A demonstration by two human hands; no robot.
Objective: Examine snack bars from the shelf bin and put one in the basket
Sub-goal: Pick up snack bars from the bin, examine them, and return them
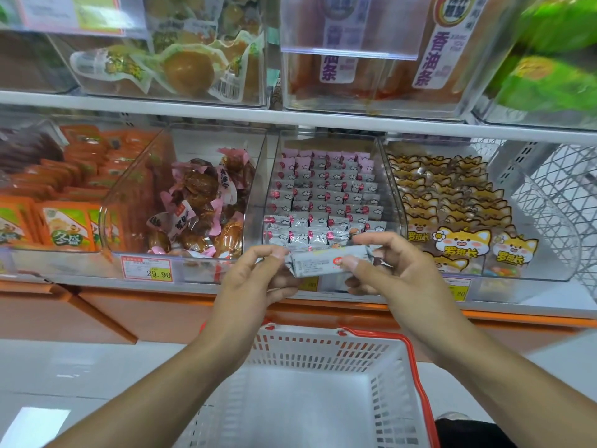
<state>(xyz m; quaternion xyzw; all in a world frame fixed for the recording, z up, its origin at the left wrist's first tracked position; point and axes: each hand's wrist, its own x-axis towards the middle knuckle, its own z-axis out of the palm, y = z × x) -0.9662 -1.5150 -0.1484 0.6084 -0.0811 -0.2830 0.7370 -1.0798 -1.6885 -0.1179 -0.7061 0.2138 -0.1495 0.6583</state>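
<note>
A silver-wrapped snack bar [318, 263] with a red logo is held level in front of the shelf. My left hand [255, 279] pinches its left end and my right hand [384, 270] pinches its right end. Behind it, a clear shelf bin [392, 176] holds several rows of the same silver and pink bars. Below my hands stands a white basket [326, 354] with a red-orange rim and handle; nothing shows on its visible floor.
Clear bins sit on either side: brown snacks in pink wrappers [197, 202] to the left, orange packets [64, 221] further left, cat-printed packs [458, 218] to the right. An upper shelf [290, 116] overhangs. A price tag [147, 268] reads 29.90.
</note>
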